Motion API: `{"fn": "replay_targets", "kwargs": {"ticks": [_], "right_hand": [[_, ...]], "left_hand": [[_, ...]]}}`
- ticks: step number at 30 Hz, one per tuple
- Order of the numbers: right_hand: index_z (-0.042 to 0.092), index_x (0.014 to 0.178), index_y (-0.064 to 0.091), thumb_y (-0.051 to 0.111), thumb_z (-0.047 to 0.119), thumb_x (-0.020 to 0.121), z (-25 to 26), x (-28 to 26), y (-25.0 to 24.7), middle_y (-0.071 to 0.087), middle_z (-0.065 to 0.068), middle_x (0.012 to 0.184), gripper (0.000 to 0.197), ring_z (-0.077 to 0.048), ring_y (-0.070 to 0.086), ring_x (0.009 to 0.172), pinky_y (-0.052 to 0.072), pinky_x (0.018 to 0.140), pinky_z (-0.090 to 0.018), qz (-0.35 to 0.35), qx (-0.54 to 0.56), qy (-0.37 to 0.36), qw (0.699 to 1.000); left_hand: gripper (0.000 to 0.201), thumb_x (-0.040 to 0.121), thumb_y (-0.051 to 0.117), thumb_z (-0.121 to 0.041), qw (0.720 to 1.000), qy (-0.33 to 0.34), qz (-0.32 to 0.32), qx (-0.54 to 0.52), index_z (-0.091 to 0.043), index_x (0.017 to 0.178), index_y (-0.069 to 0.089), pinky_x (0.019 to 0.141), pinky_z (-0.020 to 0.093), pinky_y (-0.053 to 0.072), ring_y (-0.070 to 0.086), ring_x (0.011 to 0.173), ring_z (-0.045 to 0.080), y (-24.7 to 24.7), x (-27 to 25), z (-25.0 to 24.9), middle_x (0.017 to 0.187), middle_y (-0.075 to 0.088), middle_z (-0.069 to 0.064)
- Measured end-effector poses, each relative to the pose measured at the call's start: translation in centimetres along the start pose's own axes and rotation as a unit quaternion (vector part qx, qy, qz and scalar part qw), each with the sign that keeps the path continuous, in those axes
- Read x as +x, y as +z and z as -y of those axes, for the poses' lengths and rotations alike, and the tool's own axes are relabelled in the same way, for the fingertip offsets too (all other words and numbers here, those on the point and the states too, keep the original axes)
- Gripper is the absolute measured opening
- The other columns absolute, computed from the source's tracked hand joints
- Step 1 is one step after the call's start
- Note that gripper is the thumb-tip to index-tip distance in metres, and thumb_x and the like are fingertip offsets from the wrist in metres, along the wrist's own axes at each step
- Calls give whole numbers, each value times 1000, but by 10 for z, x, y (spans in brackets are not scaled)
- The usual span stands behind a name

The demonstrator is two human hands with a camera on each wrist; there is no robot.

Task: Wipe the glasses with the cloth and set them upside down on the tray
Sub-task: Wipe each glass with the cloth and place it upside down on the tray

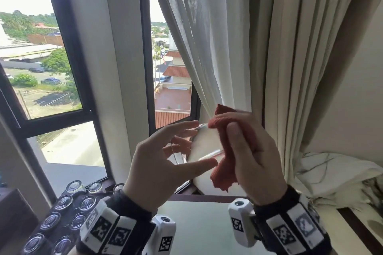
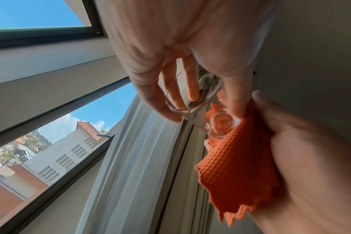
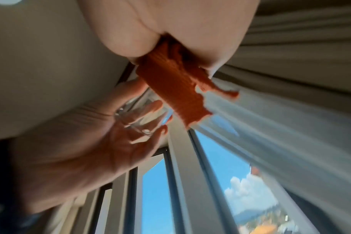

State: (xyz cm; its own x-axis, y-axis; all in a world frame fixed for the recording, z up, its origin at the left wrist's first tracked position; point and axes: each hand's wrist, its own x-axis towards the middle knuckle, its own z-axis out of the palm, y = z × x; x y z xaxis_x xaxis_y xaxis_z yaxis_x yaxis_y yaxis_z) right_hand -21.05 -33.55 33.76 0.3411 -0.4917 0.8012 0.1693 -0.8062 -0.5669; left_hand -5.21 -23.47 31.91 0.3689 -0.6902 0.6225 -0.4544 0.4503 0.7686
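I hold a clear glass [image 1: 208, 150] on its side at chest height in front of the window. My left hand [image 1: 202, 143] pinches it near the rim, with the thumb below and the fingers above. My right hand [image 1: 238, 136] grips an orange-red waffle cloth [image 1: 224, 165] wrapped over the base end. From the left wrist, the thick base of the glass [image 2: 222, 125] presses into the cloth [image 2: 236, 166]. The right wrist view shows the cloth [image 3: 174, 91] bunched in the right palm beside the glass [image 3: 142, 117]. A dark tray [image 1: 71, 212] lies at lower left.
Several glasses [image 1: 87, 203] stand upside down on the tray. A glass-topped table [image 1: 196, 223] lies below my wrists. Sheer and heavy curtains [image 1: 269, 47] hang just behind the hands. Crumpled white fabric [image 1: 331, 172] lies at right.
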Motion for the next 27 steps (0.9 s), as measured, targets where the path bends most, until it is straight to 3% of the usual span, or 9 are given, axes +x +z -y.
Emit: {"fn": "replay_targets", "kwargs": {"ticks": [4,7,10,13,17,20,22,25,27], "right_hand": [[13,108,70,46,40,105,2,2,-1,76,-14,98,37,-32,73,85,59,74,-40,-12,226,235,945],[17,116,68,45,43,102,5,-19,5,76,-9,101,38,-22,73,83,58,68,-33,-71,273,282,917],[47,125,64,43,40,102,12,-30,16,66,-9,128,32,-17,69,107,56,87,-30,-55,117,158,979],[21,140,58,51,20,103,8,-17,11,37,3,159,38,-13,40,144,40,114,-34,34,-85,-44,995],[25,108,72,50,30,102,7,7,-9,71,10,113,23,-11,69,98,55,84,-27,39,-49,12,998],[11,108,73,45,31,105,2,10,-12,74,-21,102,35,-37,72,91,57,76,-33,29,235,192,953],[3,117,69,42,37,105,1,1,-9,69,-31,107,44,-40,70,89,57,73,-36,21,329,240,913],[27,108,74,45,43,98,3,-19,3,72,-15,89,35,-27,64,68,56,59,-34,-21,332,250,909],[41,112,70,47,42,95,2,-27,15,73,-5,95,29,-27,68,76,58,67,-41,-34,305,228,924]], "left_hand": [[71,56,99,-33,1000,1,-5,-18,-35,122,73,82,19,60,76,96,19,0,-3,0,112,78,-15],[71,55,99,-31,1000,-6,6,-24,-35,121,74,82,20,60,76,95,21,-2,-1,-1,111,79,-13],[67,56,99,-30,1000,-21,9,-10,-38,118,74,78,17,59,76,89,16,2,3,-1,107,79,-14],[65,59,100,-26,1000,-12,6,2,-54,111,73,74,15,59,75,89,13,3,3,0,104,78,-19],[66,56,99,-34,1000,-4,14,16,-46,115,73,76,12,58,76,91,11,0,0,-4,105,77,-24],[70,55,100,-29,1000,-15,9,-17,-35,119,74,79,17,60,76,95,19,2,-2,-5,109,79,-16],[71,55,99,-25,999,-20,-1,-39,-33,121,73,80,20,61,77,94,21,2,-2,-5,109,79,-13],[65,57,97,-27,995,-62,-21,-69,-33,117,71,79,24,62,78,92,19,6,3,-3,109,78,-12],[60,59,95,-36,991,-104,-18,-77,-29,113,68,77,30,64,79,90,21,12,4,1,110,78,-8]]}}
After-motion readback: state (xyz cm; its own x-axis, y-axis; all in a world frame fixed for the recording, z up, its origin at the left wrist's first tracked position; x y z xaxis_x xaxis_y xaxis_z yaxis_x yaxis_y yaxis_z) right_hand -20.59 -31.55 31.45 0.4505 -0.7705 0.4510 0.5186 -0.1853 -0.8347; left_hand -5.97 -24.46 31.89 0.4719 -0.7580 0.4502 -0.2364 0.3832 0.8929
